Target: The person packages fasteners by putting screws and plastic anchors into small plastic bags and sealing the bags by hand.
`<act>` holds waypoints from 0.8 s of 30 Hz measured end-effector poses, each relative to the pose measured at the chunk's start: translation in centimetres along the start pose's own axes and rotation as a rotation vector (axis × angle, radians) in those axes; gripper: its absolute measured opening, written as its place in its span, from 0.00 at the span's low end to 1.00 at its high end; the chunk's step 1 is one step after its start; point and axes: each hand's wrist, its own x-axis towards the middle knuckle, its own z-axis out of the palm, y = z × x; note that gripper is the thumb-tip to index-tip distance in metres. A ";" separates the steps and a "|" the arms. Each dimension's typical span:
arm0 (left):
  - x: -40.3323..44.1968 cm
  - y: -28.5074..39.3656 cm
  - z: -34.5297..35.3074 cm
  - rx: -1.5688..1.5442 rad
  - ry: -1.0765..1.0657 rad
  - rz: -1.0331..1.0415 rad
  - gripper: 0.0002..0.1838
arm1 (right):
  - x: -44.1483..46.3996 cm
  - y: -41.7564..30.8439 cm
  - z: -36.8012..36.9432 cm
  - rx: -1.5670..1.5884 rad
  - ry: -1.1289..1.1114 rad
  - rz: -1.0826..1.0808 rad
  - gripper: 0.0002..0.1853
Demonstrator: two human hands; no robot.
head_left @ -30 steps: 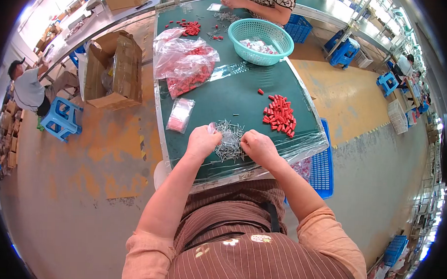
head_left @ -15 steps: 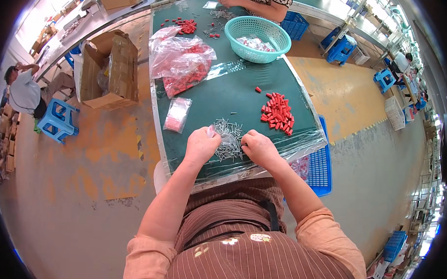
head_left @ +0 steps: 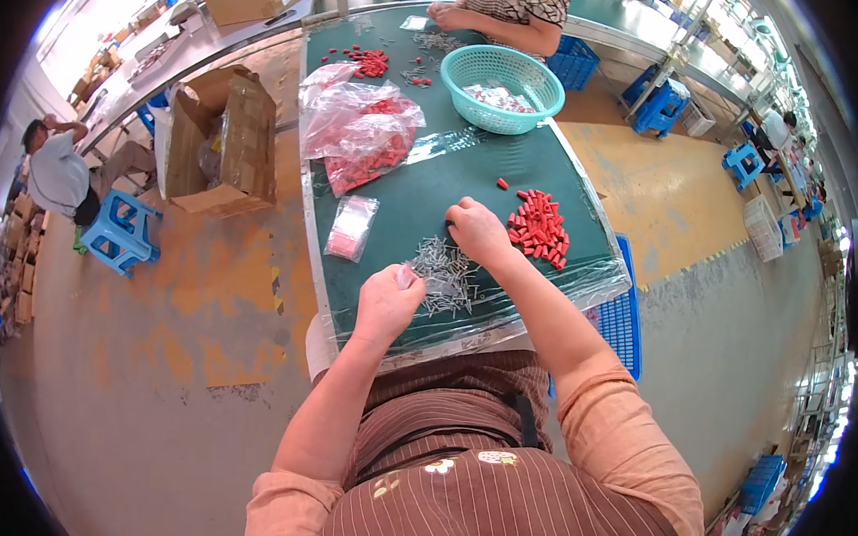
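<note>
In the head view, the left hand pinches what looks like a small clear bag at the left edge of the screws. The right hand reaches just past that heap, low over the table, its fingers drawn together; whether they grip anything, I cannot tell.

The work looks partway through: filled packets appear to lie in the basket, while the screws and the red plugs remain loose in heaps, the plugs just right of the right hand. The bag in the left hand is too small to show its contents.

Among containers, the big bag is clear, lies on its side and holds many more plugs. Nearer, a flat packet shows something pinkish inside. The crate, below the table's right edge, is partly hidden. The carton stands open, with clear plastic inside.
</note>
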 end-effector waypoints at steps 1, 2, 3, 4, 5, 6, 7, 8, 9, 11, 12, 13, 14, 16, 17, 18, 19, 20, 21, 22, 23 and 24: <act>-0.2 0.0 -0.2 0.003 0.017 0.007 0.10 | 0.4 -0.1 0.3 -0.038 -0.050 0.013 0.06; -0.3 0.0 -0.3 0.005 0.034 0.012 0.12 | 0.6 -0.1 0.5 -0.077 -0.103 0.025 0.05; -0.4 -0.1 -0.5 0.005 0.049 0.017 0.13 | 0.8 -0.2 0.4 -0.118 -0.157 0.038 0.05; -0.6 -0.2 -0.7 0.010 0.056 0.015 0.13 | 0.9 -0.3 0.2 -0.150 -0.171 0.039 0.05; -0.6 -0.2 -0.8 0.014 0.059 0.016 0.13 | 0.8 -0.1 0.1 -0.113 -0.169 0.050 0.05; -0.6 -0.1 -0.8 0.019 0.060 0.021 0.13 | 0.6 0.1 -0.1 -0.078 -0.165 0.063 0.06; -0.5 -0.4 -0.7 0.012 0.060 0.013 0.12 | 0.5 0.3 -0.3 -0.044 -0.160 0.078 0.06; -0.5 -0.7 -0.5 0.005 0.058 0.007 0.11 | 0.1 0.3 -0.6 0.041 -0.115 0.144 0.06; -0.4 -0.9 -0.3 -0.001 0.057 0.000 0.10 | -0.4 -0.4 -1.4 0.213 -0.086 0.195 0.07; -0.2 -0.8 -0.2 0.011 0.043 -0.009 0.10 | -1.6 -3.0 -4.1 0.557 -0.029 0.301 0.07; -0.1 -0.7 0.1 0.019 0.034 -0.014 0.10 | -2.4 -4.2 -5.0 0.626 -0.001 0.314 0.07; 0.1 -0.8 0.4 0.029 0.035 -0.004 0.10 | -3.0 -5.5 -5.8 0.616 0.012 0.324 0.07; 0.4 -0.9 0.8 0.041 0.032 0.010 0.10 | -3.3 -5.1 -5.7 0.575 0.027 0.298 0.07; 0.8 -0.7 1.3 0.049 0.005 0.033 0.11 | -3.5 -3.8 -5.3 0.510 0.028 0.282 0.07; 0.8 -0.7 1.3 0.044 -0.015 0.034 0.12 | -3.5 -3.0 -4.9 0.490 0.008 0.289 0.08; 0.6 -0.7 1.4 0.040 -0.035 0.031 0.13 | -3.4 -2.4 -4.4 0.474 -0.016 0.295 0.08; 0.5 -0.8 1.4 0.039 -0.039 0.021 0.12 | -3.3 -1.9 -3.7 0.437 -0.022 0.259 0.08; 0.3 -0.8 1.4 0.036 -0.042 0.012 0.11 | -3.0 -1.6 -2.9 0.400 -0.030 0.222 0.09; 0.2 -0.9 1.5 0.030 -0.043 0.002 0.11 | -2.4 -1.5 -2.5 0.361 -0.038 0.182 0.09; 0.0 -0.8 1.5 0.015 -0.047 -0.004 0.11 | -1.9 -1.7 -2.1 0.344 -0.074 0.173 0.10; -0.2 -0.7 1.5 0.001 -0.048 -0.013 0.11 | -1.3 -2.0 -1.8 0.297 -0.106 0.153 0.10; -0.3 -0.6 1.3 -0.013 -0.046 -0.022 0.11 | -0.7 -2.6 -1.5 0.251 -0.138 0.130 0.10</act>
